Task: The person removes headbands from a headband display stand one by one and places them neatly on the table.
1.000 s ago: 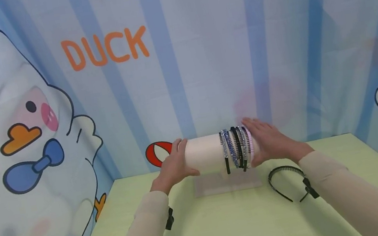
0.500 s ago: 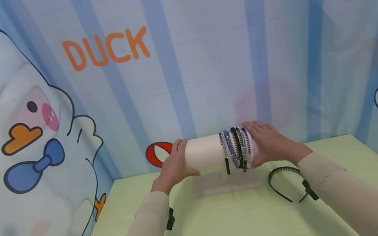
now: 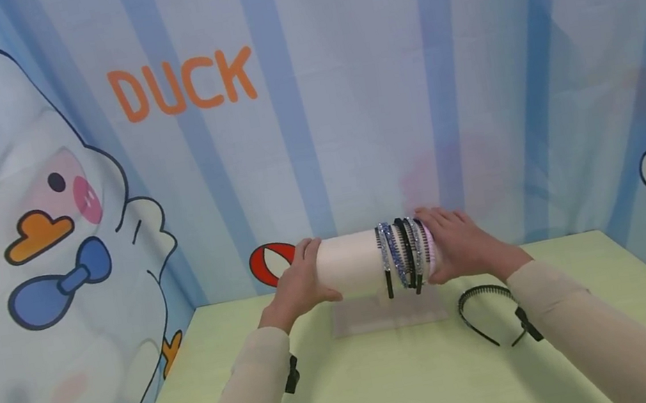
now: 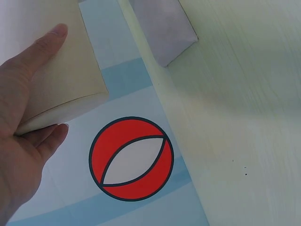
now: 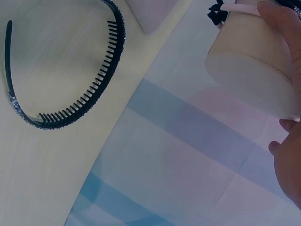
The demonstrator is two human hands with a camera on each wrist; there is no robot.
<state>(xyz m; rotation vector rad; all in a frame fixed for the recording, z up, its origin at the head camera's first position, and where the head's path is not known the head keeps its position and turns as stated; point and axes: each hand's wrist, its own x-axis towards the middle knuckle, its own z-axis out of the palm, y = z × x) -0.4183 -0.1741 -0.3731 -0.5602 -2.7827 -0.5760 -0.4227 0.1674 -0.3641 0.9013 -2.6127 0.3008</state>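
A cream cylinder [image 3: 348, 264] of a headband display stand lies level above its flat pale base [image 3: 388, 312]. Several headbands [image 3: 398, 256], glittery, black and pale pink, circle its right half. My left hand [image 3: 298, 286] grips the cylinder's left end. In the left wrist view the thumb lies along the cylinder [image 4: 75, 66], with fingertips showing beyond the end. The right hand [image 3: 463, 246] holds the opposite end, next to the pink headband [image 5: 244, 8]. Its thumb reaches over the rim in the right wrist view; some fingers are hidden behind the cylinder.
A loose black toothed headband [image 3: 483, 289] with glitter lies on the pale green table [image 3: 391, 388], near my right forearm. Behind the table hangs a blue striped curtain [image 3: 343, 85] printed with ducks and a red ball.
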